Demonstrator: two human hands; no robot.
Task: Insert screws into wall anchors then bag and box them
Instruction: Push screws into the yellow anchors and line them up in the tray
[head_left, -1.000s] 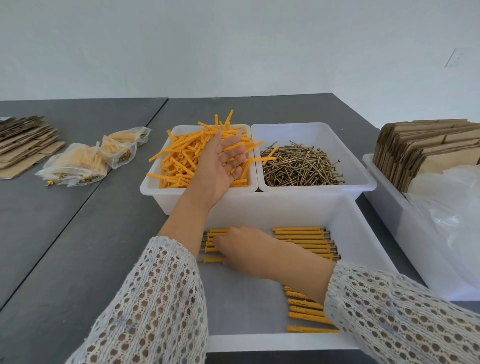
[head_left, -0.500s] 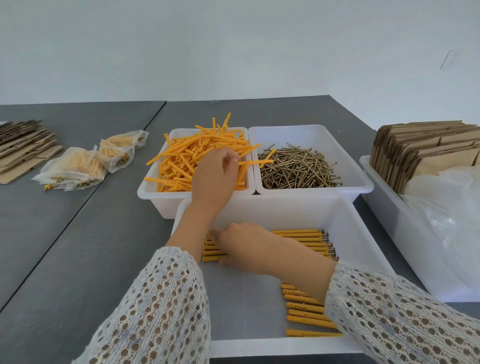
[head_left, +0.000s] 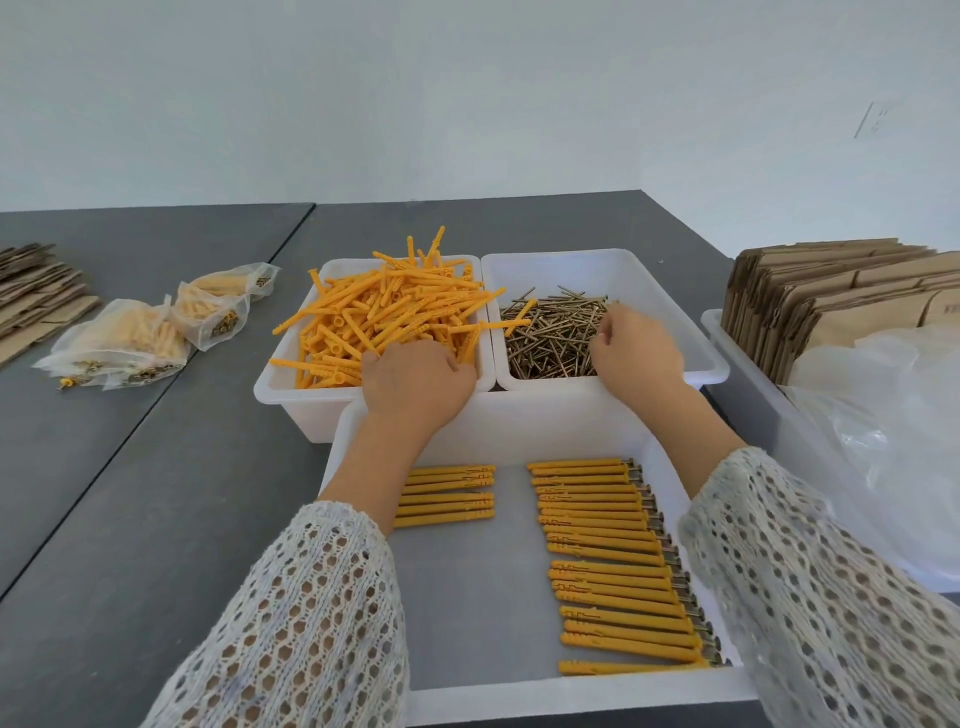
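Two hands work the far bins: your left hand (head_left: 415, 382) has fingers curled into the orange anchors (head_left: 384, 317), your right hand (head_left: 636, 353) pinches among the screws (head_left: 558, 332); what either holds, you cannot tell. Finished anchors (head_left: 608, 561) lie nearer you than your fingertips.

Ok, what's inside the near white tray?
Inside the near white tray: two rows of orange anchors with screws inserted, right row longer. The left forearm covers the left row's outer ends.

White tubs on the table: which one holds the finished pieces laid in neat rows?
The nearest tub, the big one in front of the person. Its anchors lie in tidy rows; the two tubs behind hold loose heaps of orange anchors and screws.
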